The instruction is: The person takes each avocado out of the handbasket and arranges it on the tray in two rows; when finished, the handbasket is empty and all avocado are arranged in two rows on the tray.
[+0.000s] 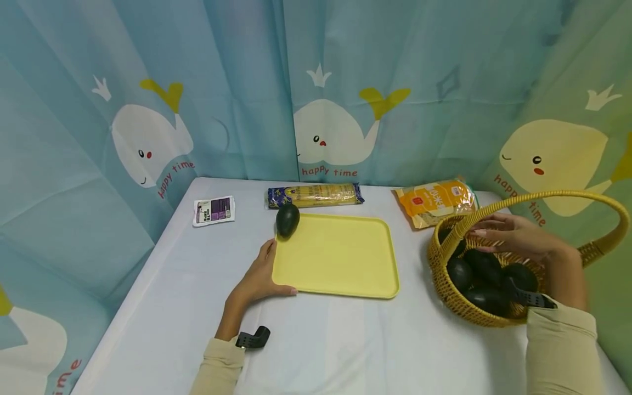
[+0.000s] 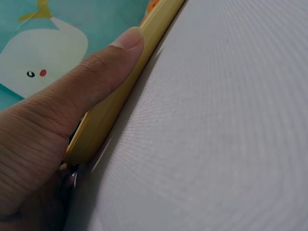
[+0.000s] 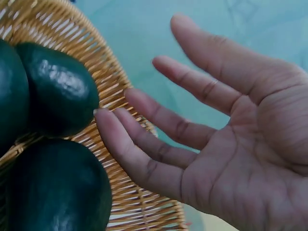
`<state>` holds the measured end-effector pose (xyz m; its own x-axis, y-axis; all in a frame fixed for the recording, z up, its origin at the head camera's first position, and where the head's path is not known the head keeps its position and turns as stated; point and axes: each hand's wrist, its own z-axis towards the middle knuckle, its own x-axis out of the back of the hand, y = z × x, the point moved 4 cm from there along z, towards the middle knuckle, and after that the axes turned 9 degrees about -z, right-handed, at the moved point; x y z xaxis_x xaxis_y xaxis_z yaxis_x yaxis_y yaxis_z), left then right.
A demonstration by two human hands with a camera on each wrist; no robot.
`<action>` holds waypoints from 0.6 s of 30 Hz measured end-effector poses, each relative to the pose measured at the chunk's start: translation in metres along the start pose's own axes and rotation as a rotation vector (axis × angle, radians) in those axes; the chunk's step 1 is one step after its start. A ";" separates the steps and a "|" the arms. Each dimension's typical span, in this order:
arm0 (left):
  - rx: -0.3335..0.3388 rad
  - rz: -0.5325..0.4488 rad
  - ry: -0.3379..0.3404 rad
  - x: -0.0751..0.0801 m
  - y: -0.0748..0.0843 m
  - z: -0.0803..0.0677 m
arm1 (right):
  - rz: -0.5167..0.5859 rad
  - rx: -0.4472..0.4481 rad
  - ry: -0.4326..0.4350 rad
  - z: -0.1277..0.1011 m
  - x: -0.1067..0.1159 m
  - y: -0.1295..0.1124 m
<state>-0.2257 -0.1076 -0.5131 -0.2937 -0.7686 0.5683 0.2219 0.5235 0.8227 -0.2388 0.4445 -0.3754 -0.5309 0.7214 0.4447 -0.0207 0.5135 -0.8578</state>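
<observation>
Our left hand [image 1: 257,280] grips the yellow tray [image 1: 340,258] at its seven o'clock corner. Our right hand [image 1: 513,236], fingers spread and empty, hovers over avocados [image 1: 486,277] in the wicker basket [image 1: 444,249], at three o'clock of the tray.

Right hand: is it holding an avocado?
No, the right hand is open and empty, fingers spread above the avocados in the wicker basket.

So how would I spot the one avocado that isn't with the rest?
Start at the yellow tray in the middle of the white table. The avocado sits on the tray's far left corner, just in front of the long noodle packet. Unlike the other avocados, heaped in the wicker basket on the right, it lies alone.
</observation>
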 end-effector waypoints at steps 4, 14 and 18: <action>-0.005 -0.005 0.002 0.000 0.001 -0.002 | -0.031 -0.147 0.045 0.010 0.005 0.012; -0.018 -0.002 0.013 0.002 0.005 -0.001 | 0.004 -0.171 -0.079 0.030 0.008 0.022; -0.021 0.000 0.018 0.003 0.004 0.000 | 0.016 -0.164 -0.128 0.035 0.009 0.024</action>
<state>-0.2258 -0.1076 -0.5088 -0.2773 -0.7753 0.5675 0.2414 0.5155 0.8222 -0.2738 0.4466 -0.4013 -0.6336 0.6703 0.3864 0.1207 0.5790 -0.8064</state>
